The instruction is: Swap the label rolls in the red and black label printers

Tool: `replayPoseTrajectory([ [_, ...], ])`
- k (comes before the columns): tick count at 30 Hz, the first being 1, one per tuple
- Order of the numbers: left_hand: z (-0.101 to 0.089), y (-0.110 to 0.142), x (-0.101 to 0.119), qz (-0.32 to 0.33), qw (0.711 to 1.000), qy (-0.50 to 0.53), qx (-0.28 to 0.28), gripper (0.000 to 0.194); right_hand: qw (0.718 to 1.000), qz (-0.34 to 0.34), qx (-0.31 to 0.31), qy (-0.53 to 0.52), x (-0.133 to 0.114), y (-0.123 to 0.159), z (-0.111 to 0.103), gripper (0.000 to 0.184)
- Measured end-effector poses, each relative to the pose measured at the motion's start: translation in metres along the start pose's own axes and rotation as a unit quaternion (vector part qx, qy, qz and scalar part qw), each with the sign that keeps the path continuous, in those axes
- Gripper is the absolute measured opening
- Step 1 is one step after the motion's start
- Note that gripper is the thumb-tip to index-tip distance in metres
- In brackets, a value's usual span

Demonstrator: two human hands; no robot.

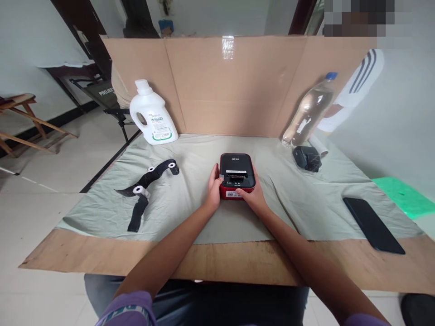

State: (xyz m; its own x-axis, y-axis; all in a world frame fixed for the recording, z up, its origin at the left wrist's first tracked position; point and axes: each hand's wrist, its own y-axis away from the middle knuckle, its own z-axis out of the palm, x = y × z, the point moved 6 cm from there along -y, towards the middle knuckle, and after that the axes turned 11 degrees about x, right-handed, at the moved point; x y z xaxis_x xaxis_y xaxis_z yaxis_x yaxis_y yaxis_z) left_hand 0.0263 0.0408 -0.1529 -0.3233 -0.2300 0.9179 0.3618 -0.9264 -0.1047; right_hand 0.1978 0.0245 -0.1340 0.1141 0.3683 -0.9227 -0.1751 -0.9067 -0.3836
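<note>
A small red and black printer-like device (237,172) sits in the middle of the grey cloth (190,203). My left hand (213,189) cups its left side, fingers wrapped against the casing. My right hand (253,195) holds its front right corner, with the thumb lying across the red front edge. Both hands grip the device as it rests on the cloth.
A black strap with white rolls (144,186) lies to the left. A white jug (152,114) stands back left, a plastic bottle (310,111) and black gadget (306,158) back right, a dark phone (373,224) at the right. A cardboard screen (238,86) lines the back; another person's sleeve (360,81) shows behind it.
</note>
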Motion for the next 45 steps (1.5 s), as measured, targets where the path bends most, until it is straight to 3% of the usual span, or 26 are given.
replayPoseTrajectory([
  [4,-0.008,-0.005,0.013,0.053,0.996,-0.060,0.045,0.019,1.000,0.004,-0.001,-0.003,0.002,0.000,0.000,0.114],
  [7,-0.010,-0.005,0.020,0.063,0.992,-0.095,0.055,0.017,1.000,0.005,0.001,-0.004,0.004,0.000,0.000,0.114],
  [15,0.003,-0.003,0.018,-0.075,0.996,-0.039,0.021,0.025,1.000,0.004,0.000,-0.023,0.003,0.000,0.001,0.114],
  [25,-0.005,0.003,0.008,-0.003,0.999,-0.037,-0.001,0.028,0.999,0.038,0.007,-0.001,0.007,0.002,-0.001,0.113],
  [30,-0.012,-0.002,0.009,0.061,0.994,-0.086,0.013,0.017,0.999,0.035,0.004,-0.012,0.007,0.001,0.000,0.113],
  [37,-0.005,-0.011,0.045,0.196,0.952,-0.227,-0.068,0.030,0.999,0.036,0.006,-0.037,0.010,0.002,0.000,0.113],
  [41,0.010,-0.021,0.069,0.202,0.938,-0.245,-0.139,0.023,0.999,0.034,0.003,-0.039,0.009,0.002,0.000,0.112],
  [45,0.026,-0.045,0.086,0.188,0.928,-0.288,-0.143,0.020,0.998,0.032,-0.001,-0.045,0.007,0.002,0.000,0.111],
])
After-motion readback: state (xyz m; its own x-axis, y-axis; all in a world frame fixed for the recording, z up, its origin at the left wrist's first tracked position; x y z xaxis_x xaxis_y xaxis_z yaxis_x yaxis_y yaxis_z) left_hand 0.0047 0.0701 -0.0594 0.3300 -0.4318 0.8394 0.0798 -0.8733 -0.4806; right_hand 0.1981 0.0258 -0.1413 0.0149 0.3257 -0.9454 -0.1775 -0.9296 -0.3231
